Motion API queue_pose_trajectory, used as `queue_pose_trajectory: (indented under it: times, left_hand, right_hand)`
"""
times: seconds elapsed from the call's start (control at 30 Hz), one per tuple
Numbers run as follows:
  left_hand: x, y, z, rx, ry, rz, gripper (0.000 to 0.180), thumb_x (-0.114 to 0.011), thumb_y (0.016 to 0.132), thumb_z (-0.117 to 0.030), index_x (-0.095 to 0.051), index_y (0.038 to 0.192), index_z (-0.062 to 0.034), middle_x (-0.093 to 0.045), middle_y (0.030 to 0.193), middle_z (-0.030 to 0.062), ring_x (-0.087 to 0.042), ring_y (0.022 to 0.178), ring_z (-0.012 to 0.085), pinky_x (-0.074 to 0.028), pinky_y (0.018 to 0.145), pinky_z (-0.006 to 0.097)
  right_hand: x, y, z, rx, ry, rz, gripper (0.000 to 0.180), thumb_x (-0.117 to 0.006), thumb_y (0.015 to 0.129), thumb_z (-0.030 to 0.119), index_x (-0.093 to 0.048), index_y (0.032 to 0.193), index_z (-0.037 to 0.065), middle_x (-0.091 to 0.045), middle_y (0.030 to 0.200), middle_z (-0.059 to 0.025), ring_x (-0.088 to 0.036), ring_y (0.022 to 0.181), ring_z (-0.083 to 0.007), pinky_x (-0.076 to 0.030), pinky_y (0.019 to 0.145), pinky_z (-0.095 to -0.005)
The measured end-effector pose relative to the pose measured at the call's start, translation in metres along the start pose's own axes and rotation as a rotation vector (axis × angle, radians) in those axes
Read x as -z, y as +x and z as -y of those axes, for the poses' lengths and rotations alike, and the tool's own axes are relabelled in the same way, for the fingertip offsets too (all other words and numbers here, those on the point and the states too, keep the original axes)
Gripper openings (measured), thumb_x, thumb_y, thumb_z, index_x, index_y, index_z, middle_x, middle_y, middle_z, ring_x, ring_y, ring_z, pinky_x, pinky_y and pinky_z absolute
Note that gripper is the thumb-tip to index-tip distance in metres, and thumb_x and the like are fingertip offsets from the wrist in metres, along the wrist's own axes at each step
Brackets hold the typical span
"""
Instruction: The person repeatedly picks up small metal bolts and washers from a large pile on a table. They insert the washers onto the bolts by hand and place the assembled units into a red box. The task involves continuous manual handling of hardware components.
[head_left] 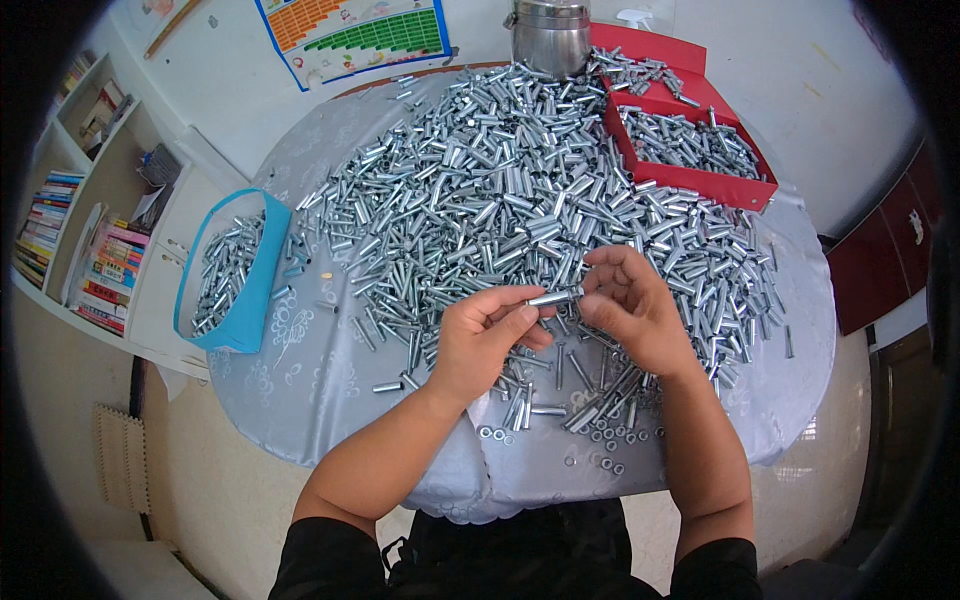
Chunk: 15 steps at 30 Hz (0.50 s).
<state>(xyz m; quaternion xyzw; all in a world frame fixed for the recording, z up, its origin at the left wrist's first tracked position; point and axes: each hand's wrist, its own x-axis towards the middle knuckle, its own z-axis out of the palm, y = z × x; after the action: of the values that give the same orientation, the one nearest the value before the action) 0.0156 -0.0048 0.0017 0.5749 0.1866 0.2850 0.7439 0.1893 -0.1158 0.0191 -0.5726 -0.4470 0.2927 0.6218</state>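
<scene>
A shiny metal sleeve anchor bolt (550,298) lies level above the pile, between my two hands. My left hand (487,335) pinches its left part between thumb and fingers. At its right end is my right hand (635,312), thumb and curled fingers closed about the tip; whether a small nut or washer is between them is hidden. Under and beyond both hands spreads a big heap of loose metal bolts and sleeves (480,200). Several nuts and washers (612,465) lie near the table's front edge, below my right wrist.
A blue box (262,275) of metal pieces stands at the left of the round, cloth-covered table (260,400). At the back right are a red box (700,188) full of bolts and a steel canister (550,40). A bookshelf (110,200) stands beyond the left side.
</scene>
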Motion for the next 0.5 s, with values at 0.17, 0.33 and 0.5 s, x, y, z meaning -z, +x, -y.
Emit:
queue_pose_trajectory:
  times: [0.17, 0.33, 0.5]
  left_hand:
    - [0.0, -0.001, 0.0, -0.007, 0.025, 0.016, 0.024, -0.057, 0.095, -0.005, -0.062, 0.117, 0.0043, -0.07, 0.101, 0.0158, -0.07, 0.078, 0.0182, -0.059, 0.071, 0.029]
    - [-0.001, -0.001, -0.001, -0.006, 0.003, 0.009, 0.024, -0.058, 0.094, -0.004, -0.062, 0.116, 0.0045, -0.07, 0.101, 0.0156, -0.07, 0.078, 0.0178, -0.059, 0.071, 0.028]
    - [0.0, -0.001, 0.001, -0.009, 0.014, 0.005, 0.024, -0.057, 0.095, -0.004, -0.062, 0.116, 0.0045, -0.07, 0.101, 0.0155, -0.07, 0.079, 0.0173, -0.059, 0.071, 0.028]
  right_hand:
    - [0.015, 0.0, 0.002, -0.29, -0.14, 0.128, 0.016, -0.066, 0.092, 0.012, -0.061, 0.1, -0.001, -0.063, 0.082, -0.0026, -0.058, 0.068, -0.0077, -0.047, 0.063, -0.0226]
    - [-0.005, 0.001, 0.008, -0.183, 0.093, -0.04, 0.023, -0.063, 0.095, 0.02, -0.064, 0.086, -0.001, -0.061, 0.067, -0.0023, -0.056, 0.059, -0.0086, -0.045, 0.056, -0.0232]
    - [0.01, 0.0, 0.002, -0.251, -0.065, 0.132, 0.021, -0.066, 0.093, 0.018, -0.062, 0.095, -0.002, -0.061, 0.075, -0.0027, -0.059, 0.067, -0.0089, -0.047, 0.061, -0.023]
